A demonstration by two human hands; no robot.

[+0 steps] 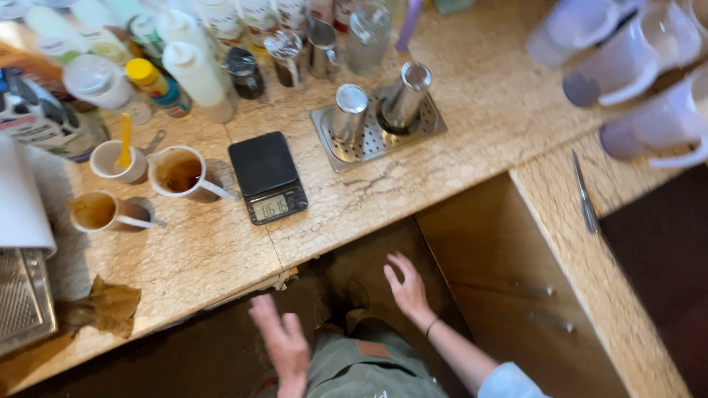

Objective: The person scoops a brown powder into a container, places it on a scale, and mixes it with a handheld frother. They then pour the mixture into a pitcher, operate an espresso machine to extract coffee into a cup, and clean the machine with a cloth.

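Observation:
My left hand (282, 339) hangs below the counter's front edge, fingers spread, holding nothing. My right hand (406, 287) is also open, fingers apart, in front of the counter edge above my knees. Nearest on the beige stone counter (221, 250) is a small black digital scale (267, 175). To its left stand a white measuring cup with brown liquid (180, 172) and a second stained white cup (96, 211). A metal drip tray (377, 131) behind the scale carries two steel shakers (407, 94).
Bottles and jars (184, 66) crowd the counter's back left. A small white cup with a yellow spoon (118, 158) sits near them. A brown cloth (103, 306) lies at the front left. Translucent pitchers (627, 59) hang top right. A knife (586, 195) lies on the right counter, drawers (531, 295) below.

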